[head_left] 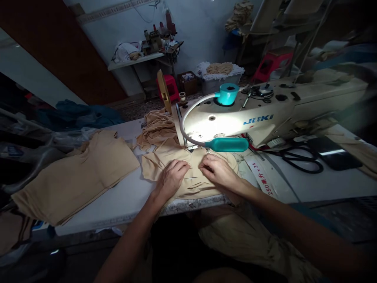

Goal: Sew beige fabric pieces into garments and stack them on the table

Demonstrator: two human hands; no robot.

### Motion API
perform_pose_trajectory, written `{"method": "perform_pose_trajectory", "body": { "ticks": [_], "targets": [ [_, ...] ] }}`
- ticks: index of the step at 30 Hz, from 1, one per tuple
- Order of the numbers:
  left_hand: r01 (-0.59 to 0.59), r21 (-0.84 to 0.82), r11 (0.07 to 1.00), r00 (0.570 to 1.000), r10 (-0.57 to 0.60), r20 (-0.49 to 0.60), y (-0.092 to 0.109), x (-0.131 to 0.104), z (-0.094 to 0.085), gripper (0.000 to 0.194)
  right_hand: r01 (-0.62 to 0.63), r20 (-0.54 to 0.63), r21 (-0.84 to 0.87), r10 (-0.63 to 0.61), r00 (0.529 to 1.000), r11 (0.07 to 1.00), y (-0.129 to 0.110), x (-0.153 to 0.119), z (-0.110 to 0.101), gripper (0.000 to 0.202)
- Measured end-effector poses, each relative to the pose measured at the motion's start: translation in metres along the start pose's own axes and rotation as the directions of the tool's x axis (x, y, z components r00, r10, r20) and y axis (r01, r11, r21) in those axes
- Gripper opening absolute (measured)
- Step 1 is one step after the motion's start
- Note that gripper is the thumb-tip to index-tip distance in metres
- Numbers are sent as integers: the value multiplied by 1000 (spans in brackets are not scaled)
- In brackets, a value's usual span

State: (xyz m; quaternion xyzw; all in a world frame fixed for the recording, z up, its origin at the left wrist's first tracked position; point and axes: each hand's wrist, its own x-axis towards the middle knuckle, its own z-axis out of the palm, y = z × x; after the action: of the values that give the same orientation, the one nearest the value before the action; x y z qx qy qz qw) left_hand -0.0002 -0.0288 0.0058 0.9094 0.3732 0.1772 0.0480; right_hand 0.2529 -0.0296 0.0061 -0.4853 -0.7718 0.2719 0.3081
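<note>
Dim light; pale wall (200, 31), brown panel (55, 43) at left, white table (118, 65), red stool (173, 87), speckled floor (134, 105)

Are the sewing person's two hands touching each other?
Apart. The head view shows it: a strip of tan fabric is visible between the left hand and the right hand.

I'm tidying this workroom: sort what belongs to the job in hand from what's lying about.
In the job:
beige cloth under left hand and right hand
sewing machine
turquoise lamp
probably the folded beige stack

Seemingly lying about:
black scissors
black slab
red stools
</note>
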Motion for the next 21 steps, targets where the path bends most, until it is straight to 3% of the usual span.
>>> {"method": "perform_pose_trajectory", "body": {
  "ticks": [7, 10, 16, 21],
  "targets": [
    [-30, 23, 999, 1000, 30, 8, -1, -4, 3, 34, 125, -18, -46, -126, 992, 991, 12, -19, -3, 22],
    [-31, 28, 999, 1000, 31, -6, -1, -5, 3, 33, 119, -16, 0, -119, 993, 993, 14, -20, -5, 26],
    [-25, 44, 999, 1000, 25, 1, 2, -2, 0, 31, -52, 19, 35, 51, 999, 998, 5, -1, -10, 24],
    [-30, 64, 997, 999, 31, -23, 2, -4, 3, 32, -210, 26, 161, 209, 978, 964, 2, 30, 10, 20]
  ]
}}
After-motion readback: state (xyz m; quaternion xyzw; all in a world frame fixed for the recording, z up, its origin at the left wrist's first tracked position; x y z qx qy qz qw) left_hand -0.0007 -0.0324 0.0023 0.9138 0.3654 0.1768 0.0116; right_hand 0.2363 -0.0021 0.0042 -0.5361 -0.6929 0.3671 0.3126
